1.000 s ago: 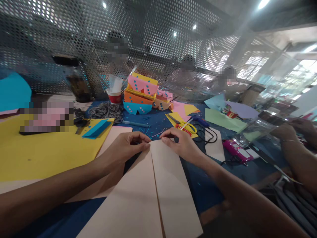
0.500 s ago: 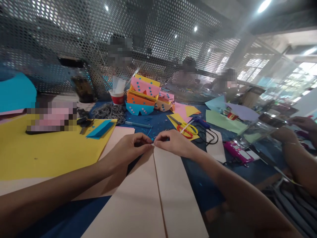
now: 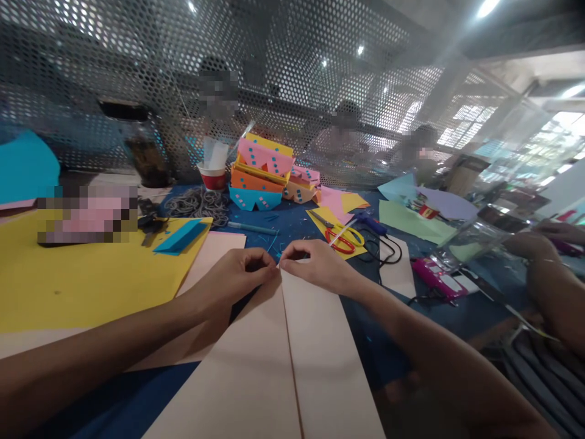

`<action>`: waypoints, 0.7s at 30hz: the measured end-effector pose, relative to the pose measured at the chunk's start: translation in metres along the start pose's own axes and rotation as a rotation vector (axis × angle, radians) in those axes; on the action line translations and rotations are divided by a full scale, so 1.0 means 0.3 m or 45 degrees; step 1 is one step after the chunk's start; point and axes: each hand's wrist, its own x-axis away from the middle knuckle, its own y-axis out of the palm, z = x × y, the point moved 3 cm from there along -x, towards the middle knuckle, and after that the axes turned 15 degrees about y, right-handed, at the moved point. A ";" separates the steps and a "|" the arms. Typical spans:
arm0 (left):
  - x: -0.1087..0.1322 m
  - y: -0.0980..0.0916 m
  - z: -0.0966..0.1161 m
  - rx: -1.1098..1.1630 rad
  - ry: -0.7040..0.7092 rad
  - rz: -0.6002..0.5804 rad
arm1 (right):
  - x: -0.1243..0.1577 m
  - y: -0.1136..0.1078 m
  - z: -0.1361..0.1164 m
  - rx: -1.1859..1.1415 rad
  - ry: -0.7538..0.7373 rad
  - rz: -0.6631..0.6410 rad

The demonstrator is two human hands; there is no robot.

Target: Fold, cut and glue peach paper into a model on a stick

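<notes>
A peach paper sheet (image 3: 283, 360) lies on the blue table in front of me, its two side flaps folded in so they meet along a centre line. My left hand (image 3: 233, 277) pinches the far end of the left flap, fingers closed on the paper. Pressed close beside it, my right hand (image 3: 315, 265) pinches the far end of the right flap. The two hands almost touch at the top of the seam.
A large yellow sheet (image 3: 82, 280) with a blue folded piece (image 3: 180, 238) lies to the left. Red-and-yellow scissors (image 3: 340, 238), a stack of decorated paper boxes (image 3: 262, 174), a red cup (image 3: 212, 177) and grey cord (image 3: 196, 204) sit further back. Another person's arm (image 3: 548, 274) is at the right.
My right hand has slid left along the paper's far edge until it sits against the left hand at the seam. The left hand stayed almost in place.
</notes>
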 end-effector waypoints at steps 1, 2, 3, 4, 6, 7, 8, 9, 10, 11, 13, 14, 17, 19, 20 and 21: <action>0.000 0.000 -0.004 -0.001 0.002 0.002 | 0.000 0.002 0.000 -0.001 -0.002 -0.001; 0.001 0.000 -0.008 -0.002 0.009 0.006 | -0.001 0.003 0.000 -0.003 -0.006 -0.003; 0.001 -0.001 -0.011 -0.003 0.021 0.005 | -0.001 0.004 0.000 -0.004 -0.010 -0.005; 0.002 -0.001 -0.013 -0.003 0.034 0.003 | -0.001 0.005 0.001 -0.005 -0.015 -0.004; 0.003 -0.002 -0.015 -0.019 0.062 -0.005 | 0.001 0.006 -0.001 -0.009 -0.031 -0.006; 0.003 -0.002 -0.015 -0.035 0.072 -0.010 | 0.002 0.007 -0.002 -0.017 -0.038 -0.010; 0.004 -0.002 -0.015 -0.053 0.078 -0.014 | 0.004 0.008 -0.003 -0.027 -0.045 -0.015; 0.004 -0.002 -0.014 -0.070 0.081 -0.015 | 0.006 0.008 -0.005 -0.037 -0.050 -0.019; 0.004 -0.001 -0.012 -0.086 0.084 -0.013 | 0.008 0.009 -0.007 -0.045 -0.053 -0.020; 0.005 0.000 -0.010 -0.098 0.086 -0.015 | 0.009 0.010 -0.009 -0.048 -0.052 -0.021; 0.005 0.001 -0.006 -0.113 0.085 -0.016 | 0.012 0.011 -0.011 -0.048 -0.051 -0.017; 0.006 0.002 -0.003 -0.121 0.087 -0.016 | 0.013 0.012 -0.012 -0.047 -0.052 -0.017; 0.008 0.002 0.008 -0.162 0.114 -0.021 | 0.015 0.015 -0.011 -0.048 -0.052 -0.026; 0.011 0.000 0.016 -0.235 0.143 -0.021 | 0.016 0.017 -0.009 -0.053 -0.049 -0.034; 0.013 -0.002 0.021 -0.285 0.158 -0.019 | 0.017 0.018 -0.009 -0.055 -0.049 -0.037; 0.015 -0.003 0.025 -0.338 0.173 -0.018 | 0.017 0.020 -0.008 -0.056 -0.051 -0.038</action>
